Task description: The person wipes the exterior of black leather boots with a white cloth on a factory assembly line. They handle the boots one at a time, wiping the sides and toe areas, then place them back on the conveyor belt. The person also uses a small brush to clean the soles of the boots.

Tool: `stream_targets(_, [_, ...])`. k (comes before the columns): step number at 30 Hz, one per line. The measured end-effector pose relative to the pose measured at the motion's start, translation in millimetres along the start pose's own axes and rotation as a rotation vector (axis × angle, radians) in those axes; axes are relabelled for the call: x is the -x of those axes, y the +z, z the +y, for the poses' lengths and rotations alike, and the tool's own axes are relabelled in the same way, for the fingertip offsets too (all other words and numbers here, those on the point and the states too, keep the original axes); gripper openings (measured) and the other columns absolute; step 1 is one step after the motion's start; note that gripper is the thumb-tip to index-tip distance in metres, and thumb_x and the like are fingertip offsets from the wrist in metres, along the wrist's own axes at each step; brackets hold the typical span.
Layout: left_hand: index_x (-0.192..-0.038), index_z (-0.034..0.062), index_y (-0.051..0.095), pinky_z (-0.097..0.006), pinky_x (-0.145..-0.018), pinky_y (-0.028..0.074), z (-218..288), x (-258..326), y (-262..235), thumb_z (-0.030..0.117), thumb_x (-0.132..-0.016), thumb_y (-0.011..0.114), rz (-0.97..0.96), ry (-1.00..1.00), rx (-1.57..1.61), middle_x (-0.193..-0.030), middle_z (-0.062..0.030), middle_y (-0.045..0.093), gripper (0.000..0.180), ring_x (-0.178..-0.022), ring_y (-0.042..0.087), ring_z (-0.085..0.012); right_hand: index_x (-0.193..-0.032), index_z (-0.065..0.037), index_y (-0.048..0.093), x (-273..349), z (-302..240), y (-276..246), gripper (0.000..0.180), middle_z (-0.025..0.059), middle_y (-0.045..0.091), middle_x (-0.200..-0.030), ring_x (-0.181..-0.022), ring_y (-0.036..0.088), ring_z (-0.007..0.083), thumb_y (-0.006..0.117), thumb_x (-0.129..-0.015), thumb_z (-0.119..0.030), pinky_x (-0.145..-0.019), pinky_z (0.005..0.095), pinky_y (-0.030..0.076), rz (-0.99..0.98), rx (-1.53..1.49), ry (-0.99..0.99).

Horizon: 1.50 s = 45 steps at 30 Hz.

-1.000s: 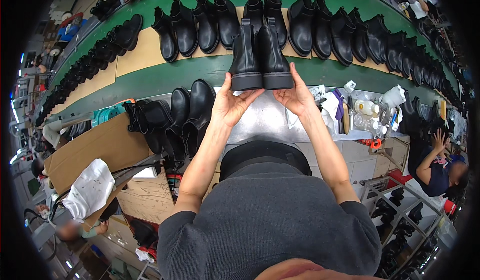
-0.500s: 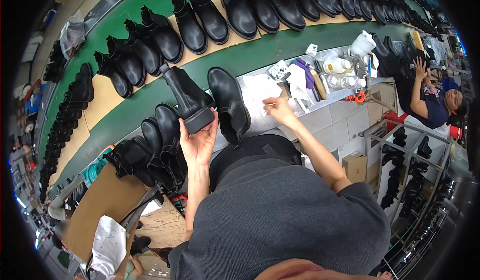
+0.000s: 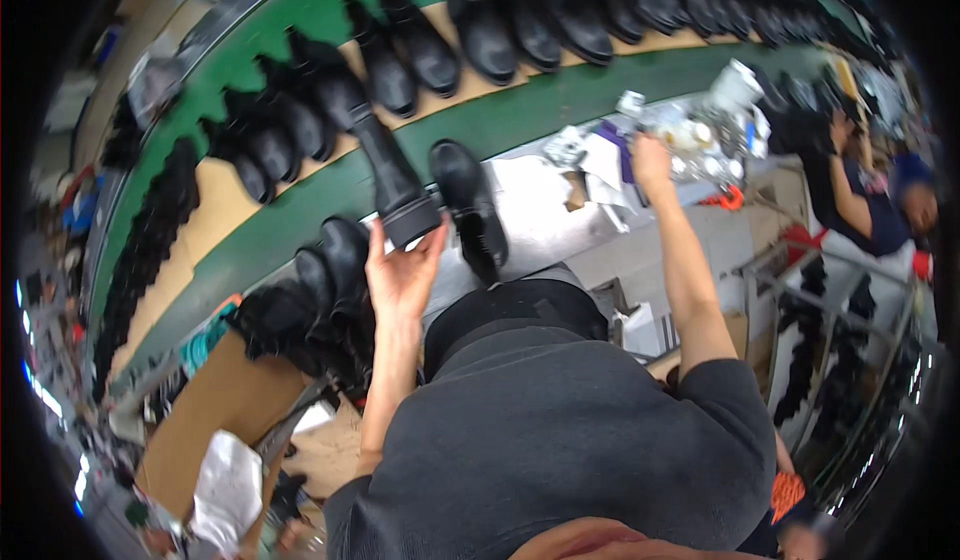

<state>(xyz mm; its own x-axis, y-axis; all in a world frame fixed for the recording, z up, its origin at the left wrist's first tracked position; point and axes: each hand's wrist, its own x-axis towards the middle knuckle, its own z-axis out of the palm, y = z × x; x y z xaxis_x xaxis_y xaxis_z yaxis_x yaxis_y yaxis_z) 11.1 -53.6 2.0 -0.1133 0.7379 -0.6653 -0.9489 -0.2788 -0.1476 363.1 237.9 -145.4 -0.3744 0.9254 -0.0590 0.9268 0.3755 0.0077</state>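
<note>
My left hand [image 3: 402, 278] grips a black ankle boot [image 3: 385, 165] by its heel end, with the heel toward me and the shaft hidden from clear sight. Just right of it another black boot [image 3: 468, 205] lies on the metal worktop, touched by neither hand. My right hand [image 3: 652, 165] is stretched out to the right, beside a purple cloth [image 3: 612, 150] and clear bottles [image 3: 690, 138]. Its fingers are curled in; blur and the hand itself hide what they hold, if anything.
Rows of black boots [image 3: 485, 35] stand on cardboard along the green bench [image 3: 560, 100]. More boots [image 3: 340, 255] crowd left of my left hand. A white jug [image 3: 735, 88] stands behind the bottles. A co-worker [image 3: 880, 195] is at the far right, near a metal rack [image 3: 830, 310].
My right hand has moved right, from the white patch on the worktop to the bottles and purple cloth, its fingers curling. The left hand keeps the boot, now tilted a little differently.
</note>
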Motion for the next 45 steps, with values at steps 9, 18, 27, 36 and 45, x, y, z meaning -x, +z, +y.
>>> stream_targets(9, [-0.121,0.0027,0.044,-0.057,-0.099,0.046,-18.0,10.6,20.8,0.036,-0.089,0.064,-0.005,0.26,-0.196,-0.12,-0.0255,0.044,0.05,-0.12,0.046,-0.0398,-0.106,0.0,0.054,40.0,-175.6,-162.8,0.018,0.0159,0.066,-0.097,-0.082,0.069,0.0214,0.058,-0.093,-0.011,-0.073,0.0311,0.058,-0.186,-1.674,-0.037])
stream_targets(18, [-0.124,-0.0009,0.039,-0.055,-0.095,0.051,-29.4,12.3,27.3,0.042,-0.091,0.058,-0.114,0.305,-0.325,-0.121,-0.024,0.045,0.057,-0.117,0.051,-0.0363,-0.096,0.008,0.06,73.2,-275.1,-203.4,0.013,0.0121,0.066,-0.097,-0.085,0.066,0.0154,0.064,-0.085,0.002,-0.071,0.0235,0.053,-0.297,-1.731,-0.27])
stream_targets(27, [-0.123,0.0016,0.042,-0.054,-0.098,0.048,-24.0,16.2,20.5,0.04,-0.094,0.054,-0.103,0.293,-0.307,-0.123,-0.0246,0.048,0.049,-0.12,0.05,-0.0355,-0.098,0.005,0.059,75.0,-279.6,-200.8,0.017,0.0118,0.067,-0.088,-0.081,0.066,0.0129,0.066,-0.084,0.0,-0.071,0.0231,0.055,-0.335,-1.877,-0.205])
stream_targets(36, [-0.134,0.0024,0.039,-0.056,-0.1,0.045,-11.9,17.1,-2.7,0.039,-0.095,0.051,-0.256,0.277,-0.385,-0.135,-0.021,0.045,0.054,-0.125,0.045,-0.0374,-0.099,0.0,0.06,62.8,-239.3,-174.3,0.013,0.011,0.065,-0.094,-0.086,0.067,0.0197,0.063,-0.088,-0.006,-0.07,0.0324,0.061,-0.336,-1.801,-0.096])
stream_targets(45, [-0.143,0.0056,0.034,-0.04,-0.098,0.04,31.4,9.3,-124.6,0.035,-0.1,0.041,0.447,0.211,-0.951,-0.125,-0.0122,0.055,0.053,-0.109,0.055,-0.0245,-0.095,0.006,0.062,-13.4,-53.7,-79.9,0.032,0.0241,0.067,-0.091,-0.084,0.068,0.0324,0.067,-0.076,-0.018,-0.07,0.0397,0.055,-0.442,-0.042,0.079])
